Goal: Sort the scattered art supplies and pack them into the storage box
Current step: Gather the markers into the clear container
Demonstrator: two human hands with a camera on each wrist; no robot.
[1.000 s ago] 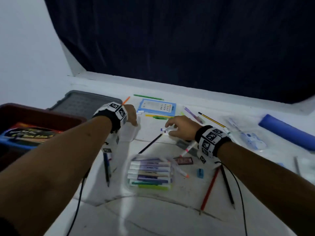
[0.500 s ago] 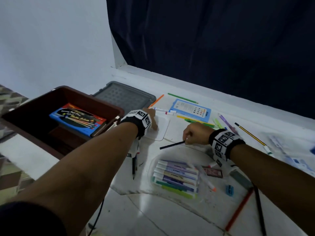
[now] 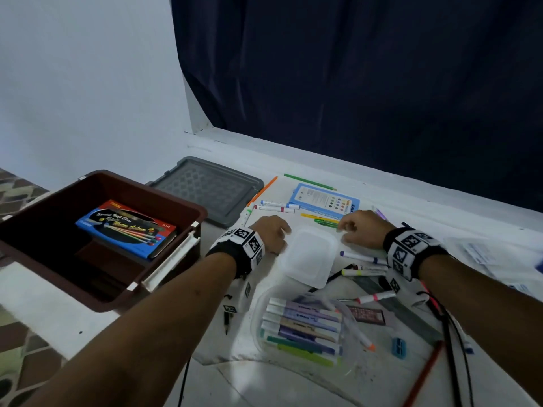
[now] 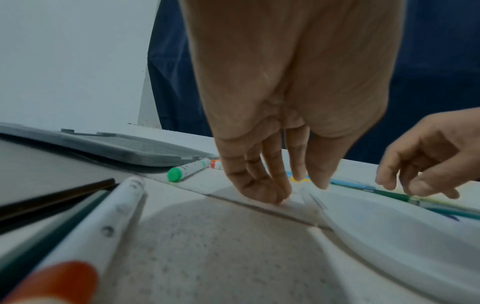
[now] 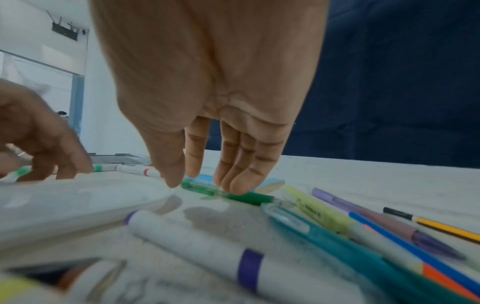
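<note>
- 2 hands rest at the far corners of a translucent plastic lid (image 3: 308, 255) lying flat on the white surface.
- Left hand (image 3: 271, 232): fingers loosely extended, tips touching down beside the lid's left edge, gripping nothing.
- Right hand (image 3: 363, 227): fingers relaxed, tips on a green pen (image 5: 231, 194), not closed round it.
- The brown storage box (image 3: 176, 207) stands open to the left with a watercolour box (image 3: 126, 227) inside.
- A clear tray of markers (image 3: 302, 330) lies near the lid.
</note>
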